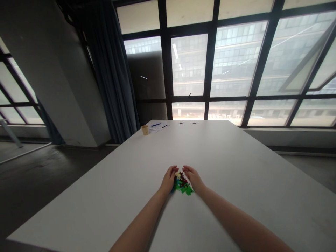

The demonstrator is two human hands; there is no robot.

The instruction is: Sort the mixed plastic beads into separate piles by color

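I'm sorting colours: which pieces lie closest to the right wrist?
The green pieces, near right; dark red pieces and cream pieces lie farther forward, blue pieces farther left.

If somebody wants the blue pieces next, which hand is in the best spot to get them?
Probably the left hand: it curves around the side of the pile where the blue pieces show. The right hand is across the pile, farther from them.

A white table (225, 154) carried everything. On its near part lay a loose pile of small pieces (183, 182), green towards six o'clock, dark red towards twelve, cream towards eleven. From the pile, a tan cup (145, 131) stood far off at eleven o'clock, just beside papers (153, 130) bearing a blue pen (155, 124); two dark discs (194, 123) lay at twelve.
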